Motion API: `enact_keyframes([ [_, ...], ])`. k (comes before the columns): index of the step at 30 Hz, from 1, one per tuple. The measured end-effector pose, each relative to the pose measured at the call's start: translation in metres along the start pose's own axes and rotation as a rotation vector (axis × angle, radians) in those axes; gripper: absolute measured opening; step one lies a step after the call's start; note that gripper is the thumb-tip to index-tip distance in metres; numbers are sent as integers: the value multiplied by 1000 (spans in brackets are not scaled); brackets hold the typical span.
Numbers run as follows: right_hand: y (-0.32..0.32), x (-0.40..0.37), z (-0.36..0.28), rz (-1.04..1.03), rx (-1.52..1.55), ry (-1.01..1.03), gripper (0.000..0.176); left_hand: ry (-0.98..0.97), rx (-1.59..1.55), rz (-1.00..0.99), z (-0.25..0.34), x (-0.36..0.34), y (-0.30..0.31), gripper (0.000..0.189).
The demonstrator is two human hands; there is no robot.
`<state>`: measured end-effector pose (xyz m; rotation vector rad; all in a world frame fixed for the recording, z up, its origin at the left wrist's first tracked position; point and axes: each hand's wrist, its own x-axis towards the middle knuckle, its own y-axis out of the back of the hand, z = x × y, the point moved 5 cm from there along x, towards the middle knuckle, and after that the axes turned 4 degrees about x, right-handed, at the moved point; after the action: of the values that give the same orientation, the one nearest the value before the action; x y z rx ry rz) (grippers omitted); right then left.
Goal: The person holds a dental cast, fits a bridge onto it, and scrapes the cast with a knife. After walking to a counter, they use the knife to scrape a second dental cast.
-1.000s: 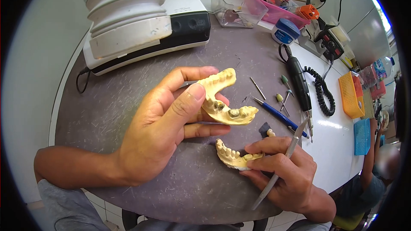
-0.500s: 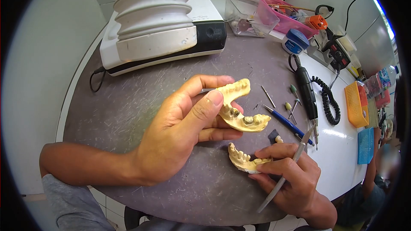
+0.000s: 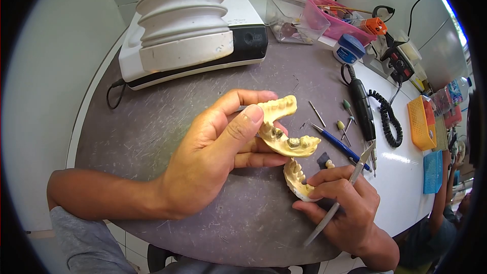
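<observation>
My left hand (image 3: 213,152) grips a yellowish plaster dental model (image 3: 291,144), teeth side up, between thumb and fingers. Two dark, metallic-looking patches show on its teeth. Just below it, my right hand (image 3: 345,205) pinches a second, paler dental model (image 3: 297,182), tilted, with its row of teeth towards the first one. A slim metal-handled knife (image 3: 332,215) also lies across the right hand, held between its fingers. The right fingers hide part of the paler model. Beyond them, a small tooth-coloured piece (image 3: 329,164) lies by a dark scrap (image 3: 323,160).
On the right lie a blue pen (image 3: 342,147), several small burs (image 3: 341,125) and a black handpiece (image 3: 361,104) with a coiled cord. A white machine with a ribbed hose (image 3: 182,10) stands at the back left. Behind are a blue jar (image 3: 349,49) and a pink basket (image 3: 329,23).
My right hand has turned the paler model more upright and brought it up close under the yellowish one. The left hand has hardly moved.
</observation>
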<state>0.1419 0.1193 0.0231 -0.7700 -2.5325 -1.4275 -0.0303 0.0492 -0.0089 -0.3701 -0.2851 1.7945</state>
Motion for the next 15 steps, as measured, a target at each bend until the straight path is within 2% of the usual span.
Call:
enact_keyframes([
  [6, -1, -1, 3, -4, -21, -15, 33, 1, 9, 5, -1, 0, 0, 50],
  [15, -1, 0, 2, 31, 18, 12, 27, 6, 30, 28, 0, 0, 1, 50],
])
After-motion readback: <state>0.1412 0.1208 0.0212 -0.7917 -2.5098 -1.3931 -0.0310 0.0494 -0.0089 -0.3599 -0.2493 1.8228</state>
